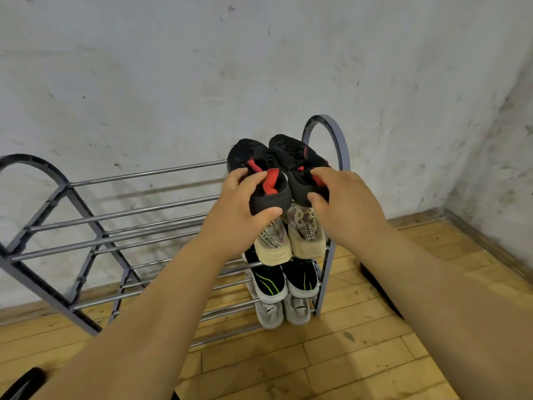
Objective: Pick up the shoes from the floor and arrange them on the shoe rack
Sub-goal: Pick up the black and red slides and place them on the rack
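Observation:
A grey metal shoe rack (121, 223) with several tiers of bars stands against the wall. At the right end of its top tier sit two black shoes with red tabs. My left hand (239, 209) grips the heel of the left black shoe (253, 157). My right hand (343, 203) grips the heel of the right black shoe (291, 151). Below them are a cream pair (288, 241), a black pair with green stripes (285, 278) and a grey pair (282, 313), one pair per tier.
The stained white wall (202, 67) is right behind the rack, with a corner at the far right. Wooden floor (331, 356) lies in front. A dark object (20, 382) shows at the bottom left edge, and a dark shape (377, 287) lies behind my right forearm.

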